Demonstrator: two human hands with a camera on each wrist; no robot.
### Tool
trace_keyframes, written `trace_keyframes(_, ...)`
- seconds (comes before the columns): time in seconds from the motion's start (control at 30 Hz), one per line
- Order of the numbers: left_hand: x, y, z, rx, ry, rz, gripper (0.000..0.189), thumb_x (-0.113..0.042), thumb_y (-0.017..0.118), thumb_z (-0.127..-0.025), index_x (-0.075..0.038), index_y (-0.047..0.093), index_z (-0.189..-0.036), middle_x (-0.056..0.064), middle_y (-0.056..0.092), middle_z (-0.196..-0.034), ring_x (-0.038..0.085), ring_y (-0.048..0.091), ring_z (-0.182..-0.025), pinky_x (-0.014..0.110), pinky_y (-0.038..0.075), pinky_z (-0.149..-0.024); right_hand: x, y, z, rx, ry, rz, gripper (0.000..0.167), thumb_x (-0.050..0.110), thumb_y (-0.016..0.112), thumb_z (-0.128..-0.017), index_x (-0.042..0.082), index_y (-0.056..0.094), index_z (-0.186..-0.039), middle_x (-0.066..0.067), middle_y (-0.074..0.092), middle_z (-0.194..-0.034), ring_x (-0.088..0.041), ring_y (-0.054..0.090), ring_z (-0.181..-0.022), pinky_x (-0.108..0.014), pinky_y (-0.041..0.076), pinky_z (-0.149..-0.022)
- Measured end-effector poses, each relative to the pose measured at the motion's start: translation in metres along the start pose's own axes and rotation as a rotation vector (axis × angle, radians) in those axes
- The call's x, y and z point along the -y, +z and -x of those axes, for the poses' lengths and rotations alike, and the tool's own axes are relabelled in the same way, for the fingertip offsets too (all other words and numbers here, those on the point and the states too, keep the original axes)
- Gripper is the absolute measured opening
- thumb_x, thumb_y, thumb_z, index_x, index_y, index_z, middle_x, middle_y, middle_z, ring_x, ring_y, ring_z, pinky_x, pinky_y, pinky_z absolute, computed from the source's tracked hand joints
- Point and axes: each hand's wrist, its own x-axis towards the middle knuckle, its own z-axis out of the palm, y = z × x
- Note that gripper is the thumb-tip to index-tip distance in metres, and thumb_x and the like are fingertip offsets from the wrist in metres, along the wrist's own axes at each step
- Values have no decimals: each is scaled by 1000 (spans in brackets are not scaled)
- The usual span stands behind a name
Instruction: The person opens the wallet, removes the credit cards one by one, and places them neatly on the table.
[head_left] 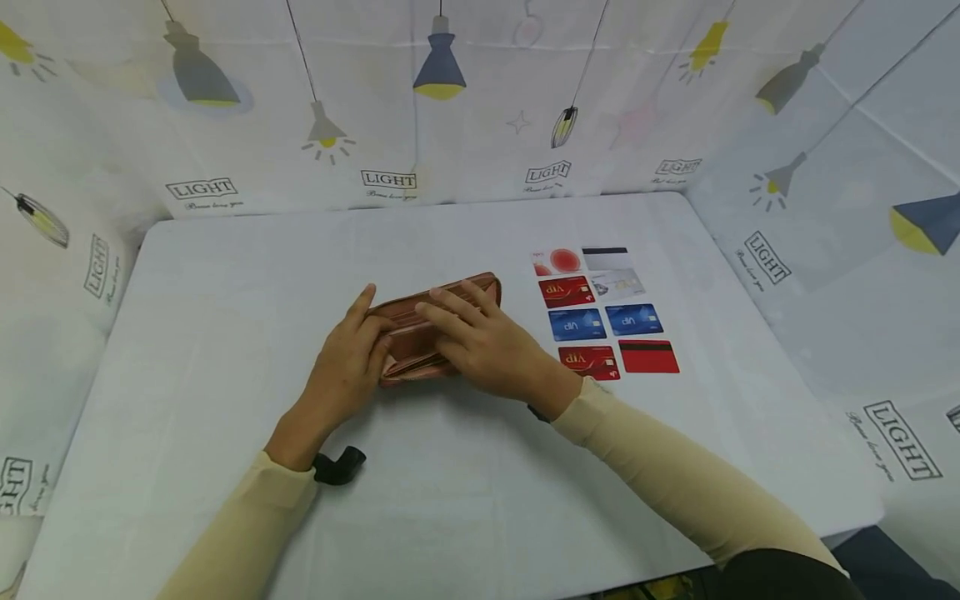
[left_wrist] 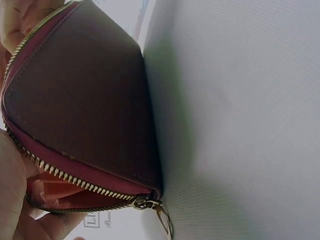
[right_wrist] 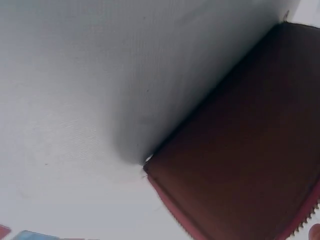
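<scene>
A brown zip-around wallet [head_left: 420, 337] stands spread open, mouth upward, on the white table. At its left end my left hand [head_left: 341, 367] grips the wall, thumb at the near side. My right hand [head_left: 487, 354] lies over its right part, fingers reaching across the opening; its thumb is hard to make out. In the left wrist view, the wallet's outer face [left_wrist: 85, 95] shows a gold zip [left_wrist: 75, 177] with its pull [left_wrist: 164, 222] hanging at the corner. The right wrist view has the brown outer side [right_wrist: 235, 135] with red edging.
Several cards lie in two columns to the right of the wallet, among them a blue card [head_left: 633, 319], a red card [head_left: 648, 357] and a silver-grey card [head_left: 617, 284]. A black curved piece [head_left: 339, 465] sits by my left wrist. Lamp-printed cloth [head_left: 465, 133] walls the table's back and sides.
</scene>
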Motion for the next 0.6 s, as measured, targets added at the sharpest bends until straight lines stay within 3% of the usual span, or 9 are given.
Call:
trace_keyframes(0.3,-1,0,-1,16,-16,29,20,-11,56,-108,1,64,-122,25,27,-168,48,41,-146,63,42,-108,-7,-13,10,-87,178,-206,13,15,75,-95,9,65,-102,-18,56,-148,-36,46,-145,-56,35,-120)
trace_keyframes(0.6,1,1,1,-5,19,32,19,-10,58,-107,2,64,-121,28,27,-166,50,45,-142,63,45,-104,-16,-35,31,-188,459,-468,6,9,69,-98,5,71,-102,-21,51,-152,-38,37,-151,-53,25,-125)
